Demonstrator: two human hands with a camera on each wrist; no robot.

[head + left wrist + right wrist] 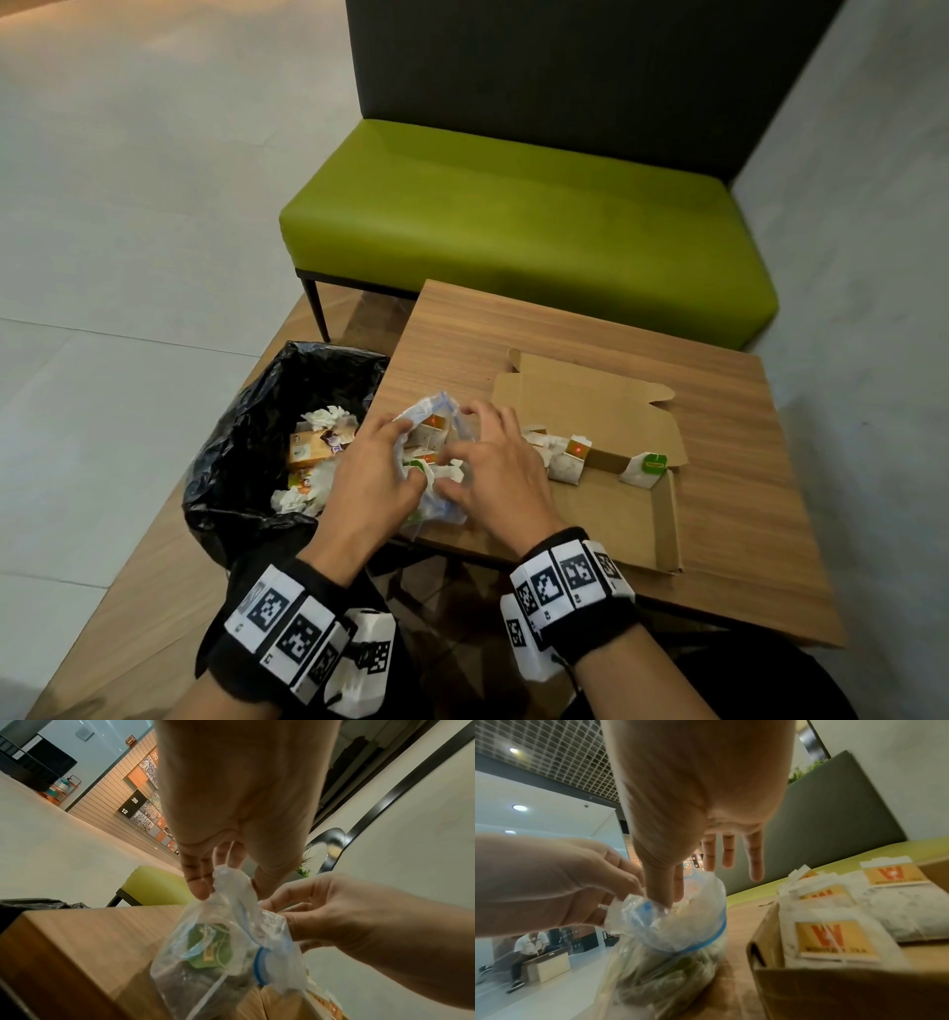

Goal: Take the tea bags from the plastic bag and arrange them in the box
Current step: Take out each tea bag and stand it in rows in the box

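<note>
Head view looks steeply down from above at the surface (719,462). Both wrist views sit low and very close, facing along the fingers (197,882); all three share the plastic bag (670,939).

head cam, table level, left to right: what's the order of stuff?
Black bin bag → left hand → plastic bag → right hand → orange-tag tea bag in the box → green-tag tea bag at the box's right wall.
</note>
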